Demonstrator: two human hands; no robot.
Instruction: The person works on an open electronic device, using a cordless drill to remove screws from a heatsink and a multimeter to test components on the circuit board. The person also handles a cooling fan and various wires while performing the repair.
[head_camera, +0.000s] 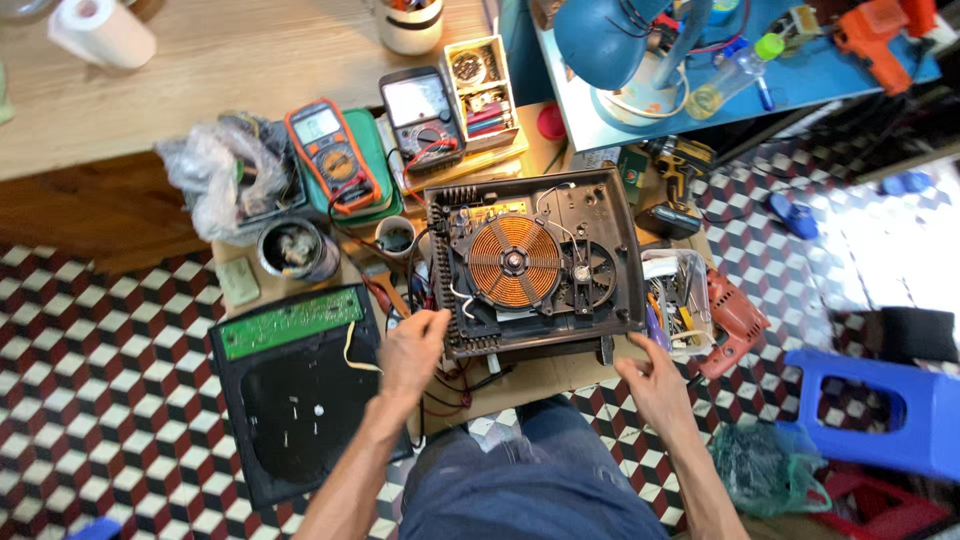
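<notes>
An opened induction cooker base (600, 215) lies on a low board in front of me, its copper coil (514, 262) and a small black fan (592, 275) exposed. My left hand (412, 350) rests at the cooker's near left corner, fingers loosely spread over red and black wires. My right hand (650, 378) touches the near right corner of the casing, holding nothing I can make out. The cooker's black glass top (300, 410) with a green circuit board (291, 322) lies face down to the left.
Two multimeters (334, 155) (422, 115) sit behind the cooker, with a metal tin (296, 250), a plastic bag (215, 175) and a parts box (482, 90). A clear tool tray (680, 300) and red drill (735, 318) lie right. A blue stool (880, 405) stands on the chequered floor.
</notes>
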